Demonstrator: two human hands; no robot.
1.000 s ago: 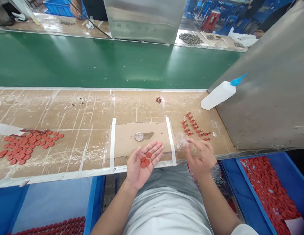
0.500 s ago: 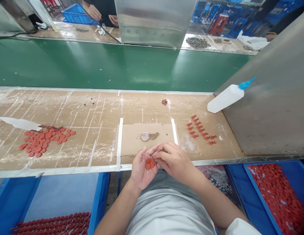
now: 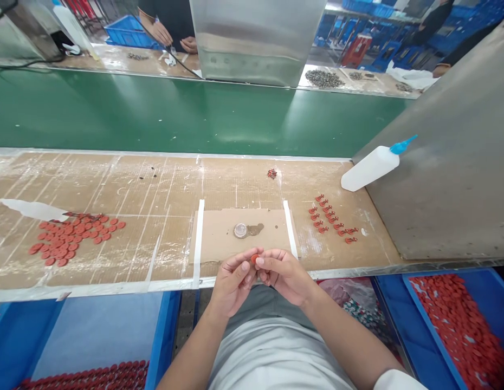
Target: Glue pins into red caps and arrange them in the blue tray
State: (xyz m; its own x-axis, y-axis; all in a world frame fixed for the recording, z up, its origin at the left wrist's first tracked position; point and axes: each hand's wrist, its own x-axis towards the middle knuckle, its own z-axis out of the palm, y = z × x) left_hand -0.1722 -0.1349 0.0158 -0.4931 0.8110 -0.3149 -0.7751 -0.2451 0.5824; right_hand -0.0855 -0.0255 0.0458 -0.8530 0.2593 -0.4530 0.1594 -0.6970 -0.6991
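Note:
My left hand (image 3: 230, 284) and my right hand (image 3: 288, 277) meet above the table's front edge. Between their thumbs and fingertips they pinch one small round red disc (image 3: 254, 258). The left fingers curl inward, so its palm and anything else in it are hidden. Just beyond the hands lies a cardboard mat (image 3: 217, 230) held by white tape strips, with a small round clear-topped dish (image 3: 240, 231) beside a dark wet stain. To the right stand several red discs with small metal parts attached (image 3: 330, 215). A pile of plain red discs (image 3: 60, 238) lies at the left.
A white squeeze bottle (image 3: 369, 169) with a blue nozzle leans by the metal panel (image 3: 447, 184). A small red cluster (image 3: 272, 173) sits farther back. Blue bins (image 3: 412, 319) with red pieces flank me below. Across the green belt (image 3: 174, 116), another person's hands (image 3: 162, 33) work.
My left palm was open upward with several red discs in it; its fingers have now curled in. Both hands have come together with one disc raised between the fingertips.

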